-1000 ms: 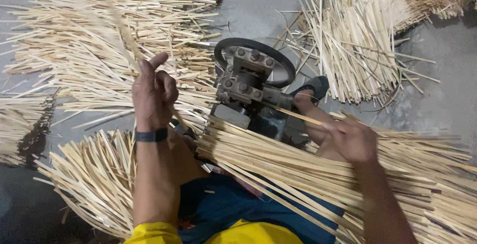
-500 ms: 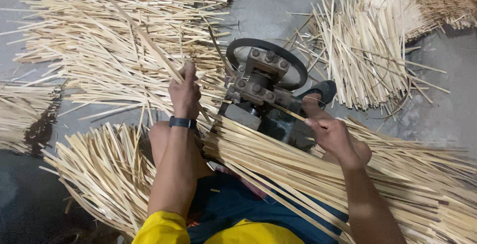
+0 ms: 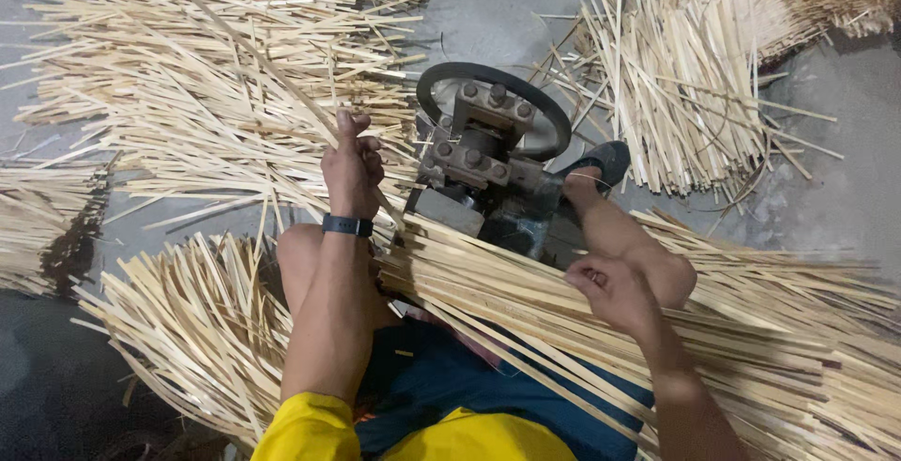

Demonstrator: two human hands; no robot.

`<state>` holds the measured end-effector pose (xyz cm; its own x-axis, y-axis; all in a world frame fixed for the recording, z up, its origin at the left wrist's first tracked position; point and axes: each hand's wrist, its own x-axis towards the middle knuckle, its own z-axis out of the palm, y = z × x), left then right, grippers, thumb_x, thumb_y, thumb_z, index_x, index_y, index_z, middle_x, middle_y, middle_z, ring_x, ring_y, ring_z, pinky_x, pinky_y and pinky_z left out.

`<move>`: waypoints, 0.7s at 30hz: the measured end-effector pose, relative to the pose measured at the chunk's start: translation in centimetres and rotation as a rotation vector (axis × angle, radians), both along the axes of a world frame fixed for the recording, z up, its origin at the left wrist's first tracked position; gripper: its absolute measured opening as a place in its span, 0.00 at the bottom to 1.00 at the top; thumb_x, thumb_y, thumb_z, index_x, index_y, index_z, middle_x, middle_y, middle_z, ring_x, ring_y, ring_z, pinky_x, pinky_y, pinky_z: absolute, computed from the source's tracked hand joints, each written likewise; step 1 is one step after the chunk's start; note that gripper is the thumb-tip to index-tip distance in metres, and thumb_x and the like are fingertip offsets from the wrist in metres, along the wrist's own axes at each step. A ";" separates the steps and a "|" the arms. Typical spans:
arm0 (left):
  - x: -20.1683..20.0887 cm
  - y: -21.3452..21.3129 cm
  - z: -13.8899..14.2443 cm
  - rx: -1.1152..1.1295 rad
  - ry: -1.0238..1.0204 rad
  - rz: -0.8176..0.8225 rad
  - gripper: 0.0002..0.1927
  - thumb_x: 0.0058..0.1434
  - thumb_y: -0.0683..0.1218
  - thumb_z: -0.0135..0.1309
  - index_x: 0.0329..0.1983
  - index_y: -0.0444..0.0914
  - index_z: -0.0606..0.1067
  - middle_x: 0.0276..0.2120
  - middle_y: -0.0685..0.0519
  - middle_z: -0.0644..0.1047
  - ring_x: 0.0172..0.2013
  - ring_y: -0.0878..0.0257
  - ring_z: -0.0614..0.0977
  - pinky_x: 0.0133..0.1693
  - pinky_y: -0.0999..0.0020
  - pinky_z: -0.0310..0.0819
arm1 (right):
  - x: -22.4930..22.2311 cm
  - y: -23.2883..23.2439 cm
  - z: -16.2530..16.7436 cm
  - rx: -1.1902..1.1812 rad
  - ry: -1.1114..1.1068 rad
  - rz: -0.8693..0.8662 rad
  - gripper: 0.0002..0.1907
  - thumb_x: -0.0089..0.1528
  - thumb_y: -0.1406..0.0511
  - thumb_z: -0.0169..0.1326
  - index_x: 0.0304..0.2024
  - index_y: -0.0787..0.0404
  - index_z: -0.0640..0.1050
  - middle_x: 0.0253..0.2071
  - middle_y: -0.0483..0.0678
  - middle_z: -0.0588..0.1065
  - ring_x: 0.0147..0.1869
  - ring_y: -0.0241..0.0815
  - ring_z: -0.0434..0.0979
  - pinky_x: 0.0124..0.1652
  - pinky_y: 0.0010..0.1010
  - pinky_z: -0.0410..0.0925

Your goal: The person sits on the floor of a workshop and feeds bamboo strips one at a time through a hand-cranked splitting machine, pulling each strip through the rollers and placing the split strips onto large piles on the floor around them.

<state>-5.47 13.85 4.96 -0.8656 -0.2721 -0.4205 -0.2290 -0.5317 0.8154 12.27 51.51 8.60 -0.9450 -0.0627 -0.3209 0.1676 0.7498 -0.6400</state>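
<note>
On the grey floor (image 3: 488, 10) strewn with bamboo strips, my left hand (image 3: 352, 170) pinches one long strip (image 3: 253, 57) left of the splitting machine (image 3: 488, 156), while my right hand (image 3: 615, 292) grips the lap bundle (image 3: 526, 301); a slip could snag fingers.

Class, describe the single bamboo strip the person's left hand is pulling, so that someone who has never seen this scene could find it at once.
Start at the dark metal machine with its round wheel in the middle of the floor. Just left of it, the left hand, a dark band on its wrist, is raised. The strip runs from that grip up and leftward across the scattered heap; unlike its neighbours, it is held rather than lying loose.
</note>
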 end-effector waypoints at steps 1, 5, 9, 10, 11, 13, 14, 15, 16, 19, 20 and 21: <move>0.0 -0.1 -0.1 0.009 -0.002 0.004 0.30 0.64 0.66 0.53 0.49 0.35 0.78 0.22 0.57 0.73 0.17 0.74 0.68 0.16 0.78 0.56 | 0.2 0.4 0.0 -0.014 0.098 0.026 0.09 0.60 0.63 0.62 0.40 0.60 0.84 0.36 0.48 0.84 0.37 0.38 0.85 0.41 0.28 0.76; 0.3 -0.2 -0.1 0.022 0.018 -0.001 0.31 0.65 0.65 0.52 0.51 0.33 0.78 0.23 0.57 0.74 0.17 0.74 0.67 0.17 0.78 0.56 | 0.9 3.0 0.1 0.096 0.613 0.220 0.04 0.59 0.64 0.63 0.35 0.58 0.83 0.36 0.47 0.83 0.39 0.38 0.84 0.41 0.31 0.76; 0.6 -0.2 0.5 0.030 -0.008 0.006 0.30 0.66 0.64 0.53 0.51 0.33 0.78 0.22 0.58 0.73 0.17 0.73 0.68 0.17 0.78 0.55 | 1.2 6.7 1.1 0.045 0.500 0.159 0.04 0.66 0.66 0.59 0.38 0.59 0.82 0.39 0.51 0.81 0.39 0.37 0.85 0.35 0.28 0.76; 0.7 -0.3 0.6 0.033 -0.012 0.003 0.30 0.66 0.64 0.53 0.51 0.33 0.78 0.21 0.58 0.72 0.17 0.73 0.67 0.16 0.78 0.54 | 1.2 8.0 1.9 0.085 0.453 0.043 0.04 0.63 0.65 0.62 0.36 0.59 0.83 0.36 0.50 0.82 0.34 0.37 0.83 0.33 0.29 0.76; 0.7 -0.3 0.7 0.023 -0.013 0.001 0.30 0.66 0.64 0.53 0.51 0.33 0.78 0.21 0.58 0.72 0.17 0.73 0.67 0.16 0.78 0.55 | 1.2 9.1 2.6 0.125 0.405 -0.074 0.04 0.60 0.65 0.65 0.34 0.59 0.85 0.32 0.48 0.82 0.29 0.37 0.82 0.30 0.30 0.76; 0.7 -0.3 0.9 0.003 -0.014 -0.004 0.29 0.66 0.64 0.53 0.51 0.33 0.78 0.21 0.59 0.71 0.17 0.74 0.66 0.17 0.78 0.55 | 1.3 10.3 3.7 0.171 0.430 -0.128 0.04 0.62 0.66 0.64 0.36 0.59 0.85 0.33 0.48 0.82 0.32 0.37 0.82 0.34 0.29 0.75; 0.7 -0.3 0.9 0.003 -0.004 -0.010 0.29 0.66 0.64 0.54 0.51 0.33 0.78 0.21 0.59 0.71 0.16 0.74 0.65 0.16 0.78 0.54 | 1.3 10.7 4.2 0.196 0.443 -0.157 0.04 0.63 0.66 0.63 0.38 0.59 0.85 0.33 0.48 0.82 0.34 0.37 0.82 0.36 0.28 0.75; 0.6 -0.3 0.8 0.004 0.006 -0.016 0.29 0.65 0.64 0.54 0.50 0.34 0.78 0.21 0.58 0.71 0.15 0.74 0.64 0.15 0.78 0.52 | 1.2 10.7 4.5 0.233 0.474 -0.144 0.04 0.62 0.65 0.64 0.37 0.59 0.85 0.34 0.47 0.81 0.34 0.37 0.81 0.36 0.28 0.75; 0.6 -0.2 0.8 0.006 0.016 -0.021 0.29 0.65 0.64 0.54 0.50 0.34 0.78 0.20 0.58 0.71 0.15 0.74 0.63 0.15 0.78 0.51 | 0.9 10.5 4.6 0.269 0.505 -0.128 0.05 0.61 0.64 0.65 0.37 0.59 0.85 0.34 0.47 0.81 0.34 0.37 0.81 0.36 0.28 0.74; 0.6 -0.1 0.3 0.001 0.010 -0.028 0.28 0.65 0.63 0.56 0.50 0.33 0.78 0.21 0.59 0.71 0.15 0.75 0.64 0.16 0.78 0.51 | 0.0 8.8 4.3 0.292 0.580 -0.060 0.09 0.58 0.62 0.67 0.38 0.60 0.85 0.34 0.48 0.79 0.35 0.39 0.78 0.37 0.31 0.72; 0.6 -0.1 0.2 0.015 0.010 -0.033 0.28 0.65 0.62 0.56 0.50 0.33 0.77 0.21 0.58 0.71 0.16 0.74 0.65 0.16 0.78 0.51 | -0.4 8.1 4.2 0.285 0.604 -0.033 0.11 0.57 0.62 0.67 0.39 0.61 0.85 0.34 0.49 0.78 0.36 0.40 0.77 0.38 0.33 0.71; 0.6 0.0 0.0 0.028 0.009 -0.038 0.27 0.65 0.62 0.57 0.49 0.34 0.77 0.21 0.58 0.71 0.16 0.74 0.65 0.16 0.78 0.52 | -1.0 7.3 3.7 0.262 0.583 -0.033 0.11 0.57 0.62 0.67 0.39 0.60 0.85 0.33 0.48 0.78 0.36 0.40 0.77 0.37 0.33 0.71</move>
<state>-4.84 13.83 4.99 -0.8789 -0.2270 -0.4194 -0.2421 -0.5453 0.8025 11.28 58.82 12.34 -0.9692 -0.0200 0.2456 -0.1273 0.8941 -0.4294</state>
